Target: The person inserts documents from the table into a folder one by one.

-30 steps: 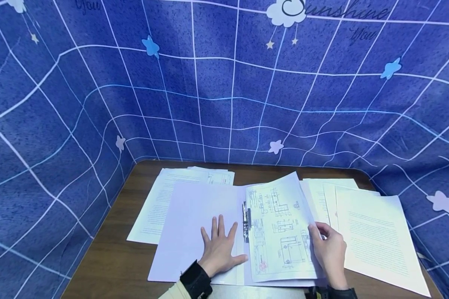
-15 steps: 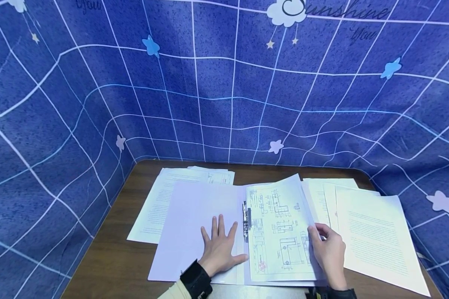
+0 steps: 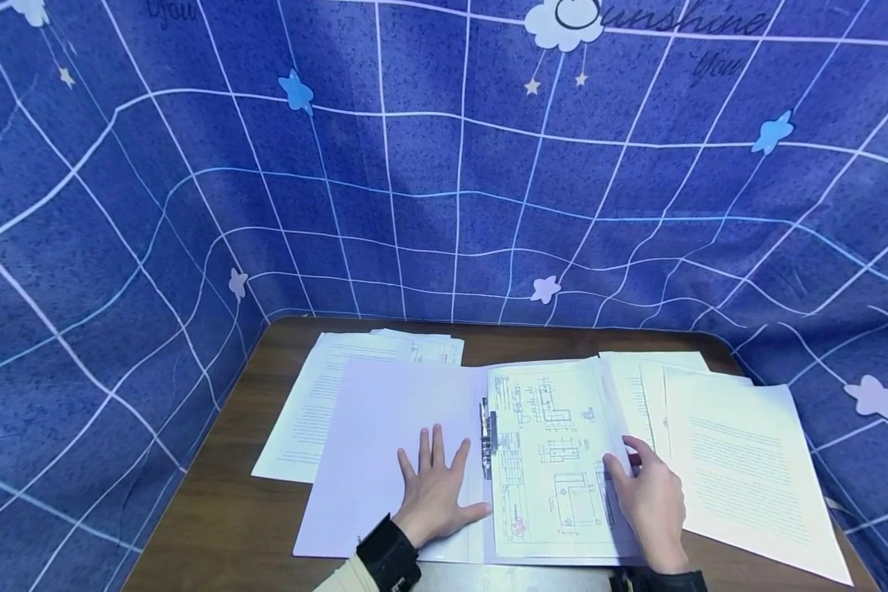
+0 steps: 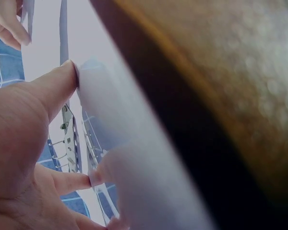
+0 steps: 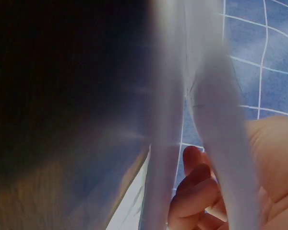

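A pale lavender folder (image 3: 385,419) lies spread on the table in the head view, with a metal clip (image 3: 487,440) along its spine. On its right side is a sheet with technical drawings (image 3: 548,493) and a red stamp. My left hand (image 3: 432,493) rests flat on the left cover, fingers spread, thumb toward the spine. My right hand (image 3: 649,501) pinches the drawing sheet's right edge. In the right wrist view the sheet (image 5: 225,139) passes between the thumb side and the curled fingers (image 5: 197,196). The left wrist view shows the clip (image 4: 69,139) beyond my thumb.
Printed papers (image 3: 303,419) stick out from under the folder's left side. More loose sheets (image 3: 747,469) lie fanned at the right, close to my right hand. The brown wooden table (image 3: 207,493) ends at a blue gridded curtain (image 3: 429,181) behind and at the sides.
The drawing sheet's raised far-right corner has come down, so the sheet lies flatter. My right hand has shifted slightly left at its edge. My left hand stays in place.
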Action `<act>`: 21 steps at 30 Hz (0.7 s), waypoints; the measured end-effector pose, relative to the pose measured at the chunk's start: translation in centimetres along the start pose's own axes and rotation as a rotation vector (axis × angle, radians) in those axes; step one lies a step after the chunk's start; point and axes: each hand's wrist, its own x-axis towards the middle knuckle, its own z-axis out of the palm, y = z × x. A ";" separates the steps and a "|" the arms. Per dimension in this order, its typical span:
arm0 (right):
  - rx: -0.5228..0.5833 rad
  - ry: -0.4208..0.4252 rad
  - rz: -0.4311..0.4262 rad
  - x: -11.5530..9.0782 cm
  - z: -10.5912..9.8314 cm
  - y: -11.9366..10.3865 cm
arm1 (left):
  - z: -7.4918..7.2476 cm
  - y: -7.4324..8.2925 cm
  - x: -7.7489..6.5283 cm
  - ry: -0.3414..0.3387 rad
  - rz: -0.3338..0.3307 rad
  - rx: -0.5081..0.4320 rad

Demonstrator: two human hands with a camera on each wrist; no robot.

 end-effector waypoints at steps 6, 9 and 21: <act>-0.046 -0.010 -0.040 -0.2 0.3 0.1 | 0.1 0.0 0.0 -0.007 -0.006 0.023; -0.059 0.008 -0.048 -0.4 0.6 0.0 | 0.1 -0.1 0.0 -0.007 -0.004 0.028; -0.088 -0.008 -0.056 -0.4 1.1 0.1 | 0.0 0.0 0.0 -0.014 -0.011 0.010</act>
